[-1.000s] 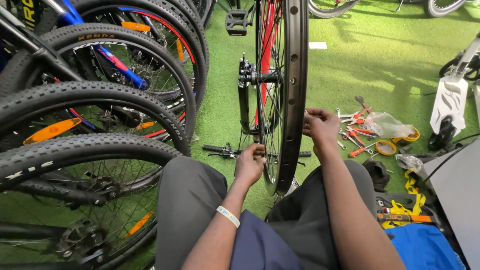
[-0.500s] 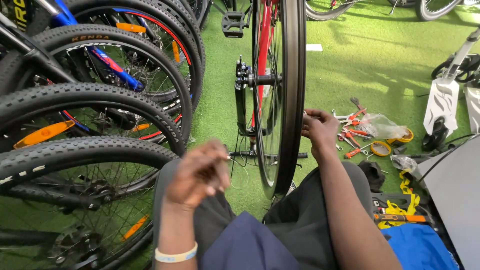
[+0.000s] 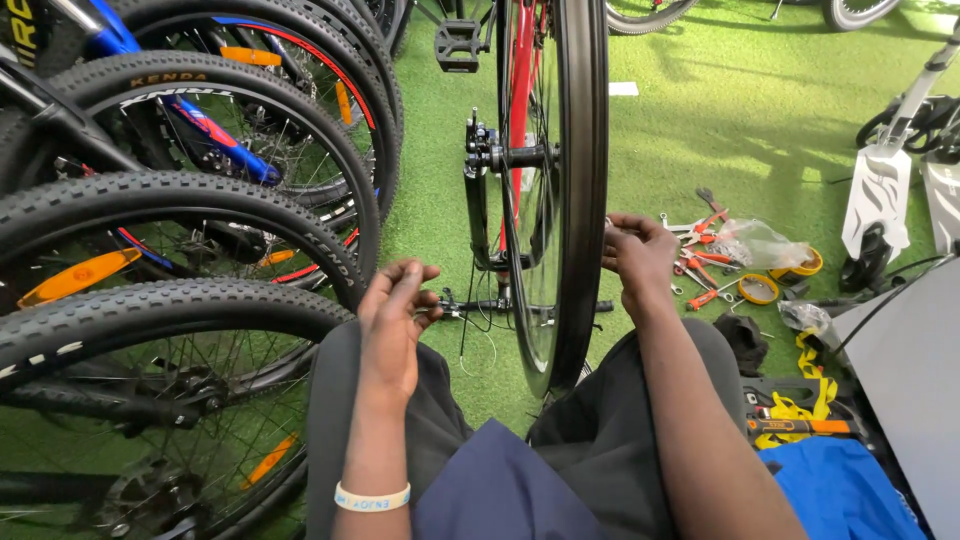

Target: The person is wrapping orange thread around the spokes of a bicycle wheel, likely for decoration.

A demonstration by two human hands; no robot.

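An upright black bicycle wheel (image 3: 580,200) without a tyre stands between my knees, fixed in a red bike with a black fork (image 3: 480,200). My right hand (image 3: 640,255) rests against the rim's right side at mid height, its fingers curled and pinching at the rim edge. My left hand (image 3: 395,320) hovers over my left knee, left of the wheel, with thumb and fingertips drawn together. I cannot tell whether it pinches anything. A thin loose cable (image 3: 470,325) hangs just beyond its fingertips.
Several bikes with knobby tyres (image 3: 180,200) crowd the left side. Red-handled tools (image 3: 705,250), a clear plastic bag (image 3: 765,243) and yellow tape rolls (image 3: 760,290) lie on the green turf to the right. Farther right are a white scooter (image 3: 885,190), a grey panel (image 3: 900,340) and yellow straps (image 3: 800,410).
My left hand left the low part of the wheel, lifted toward me, and now hovers over my left knee. My right hand stayed at the rim.
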